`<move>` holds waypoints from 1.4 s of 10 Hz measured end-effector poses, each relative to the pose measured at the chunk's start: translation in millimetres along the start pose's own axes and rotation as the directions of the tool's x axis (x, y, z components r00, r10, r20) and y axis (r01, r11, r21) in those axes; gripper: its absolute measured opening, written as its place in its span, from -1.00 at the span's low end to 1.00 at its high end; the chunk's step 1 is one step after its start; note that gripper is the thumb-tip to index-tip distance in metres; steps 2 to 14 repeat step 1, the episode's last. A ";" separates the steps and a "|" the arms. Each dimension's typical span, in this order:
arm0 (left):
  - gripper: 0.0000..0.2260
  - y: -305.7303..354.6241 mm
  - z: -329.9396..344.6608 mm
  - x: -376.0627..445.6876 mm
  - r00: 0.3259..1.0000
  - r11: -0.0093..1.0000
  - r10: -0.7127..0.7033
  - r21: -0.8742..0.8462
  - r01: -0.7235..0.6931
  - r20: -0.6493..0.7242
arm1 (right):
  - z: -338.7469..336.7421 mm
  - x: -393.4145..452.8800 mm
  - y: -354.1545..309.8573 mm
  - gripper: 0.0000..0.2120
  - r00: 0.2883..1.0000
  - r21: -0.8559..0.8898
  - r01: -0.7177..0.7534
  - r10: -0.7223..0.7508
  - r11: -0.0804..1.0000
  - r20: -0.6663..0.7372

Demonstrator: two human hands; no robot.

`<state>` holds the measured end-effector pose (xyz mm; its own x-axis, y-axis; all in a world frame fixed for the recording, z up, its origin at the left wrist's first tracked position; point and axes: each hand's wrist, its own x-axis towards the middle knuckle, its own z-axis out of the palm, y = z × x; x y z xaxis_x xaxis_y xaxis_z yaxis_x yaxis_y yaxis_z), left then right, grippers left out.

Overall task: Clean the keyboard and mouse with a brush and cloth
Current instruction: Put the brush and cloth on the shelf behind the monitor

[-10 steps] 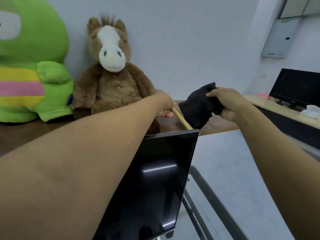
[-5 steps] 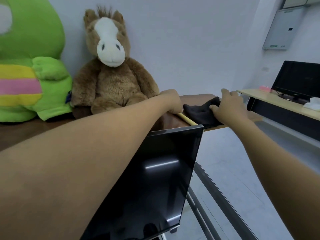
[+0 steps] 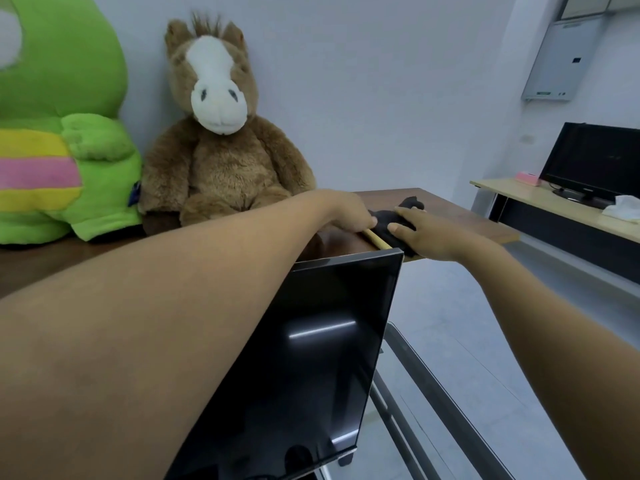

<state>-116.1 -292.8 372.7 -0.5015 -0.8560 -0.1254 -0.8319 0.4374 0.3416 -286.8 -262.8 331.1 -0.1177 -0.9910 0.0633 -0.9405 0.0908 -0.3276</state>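
Note:
A black cloth (image 3: 410, 205) lies crumpled on the brown desk (image 3: 460, 216) behind the monitor. My right hand (image 3: 427, 235) rests flat on it, fingers stretched out and apart. My left hand (image 3: 349, 216) is closed around a brush, of which only the pale wooden handle (image 3: 376, 241) shows, slanting from under the fist toward the monitor's top corner. The two hands nearly touch over the cloth. No keyboard or mouse is in sight.
A black monitor (image 3: 322, 358) stands tilted right in front of me, hiding the near desk. A brown plush horse (image 3: 221, 150) and a green plush toy (image 3: 59, 133) sit against the wall. At right, another desk (image 3: 554, 206) bears a second monitor (image 3: 599, 161).
My right hand brought the cloth down from mid-air onto the desk and flattened out over it. My left hand stayed on the brush handle. The view shifted slightly.

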 end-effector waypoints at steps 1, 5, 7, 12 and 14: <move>-0.44 2.3 -14.1 -19.0 0.981 0.998 0.037 -0.037 -0.044 -0.189 | -3.5 -1.5 3.6 -0.48 0.994 -0.025 0.020 -0.022 0.999 -0.103; -0.44 2.3 -14.1 -19.0 0.981 0.998 0.037 -0.037 -0.044 -0.189 | -3.5 -1.5 3.6 -0.48 0.994 -0.025 0.020 -0.022 0.999 -0.103; -0.44 2.3 -14.1 -19.0 0.981 0.998 0.037 -0.037 -0.044 -0.189 | -3.5 -1.5 3.6 -0.48 0.994 -0.025 0.020 -0.022 0.999 -0.103; -0.44 2.3 -14.1 -19.0 0.981 0.998 0.037 -0.037 -0.044 -0.189 | -3.5 -1.5 3.6 -0.48 0.994 -0.025 0.020 -0.022 0.999 -0.103; -0.44 2.3 -14.1 -19.0 0.981 0.998 0.037 -0.037 -0.044 -0.189 | -3.5 -1.5 3.6 -0.48 0.994 -0.025 0.020 -0.022 0.999 -0.103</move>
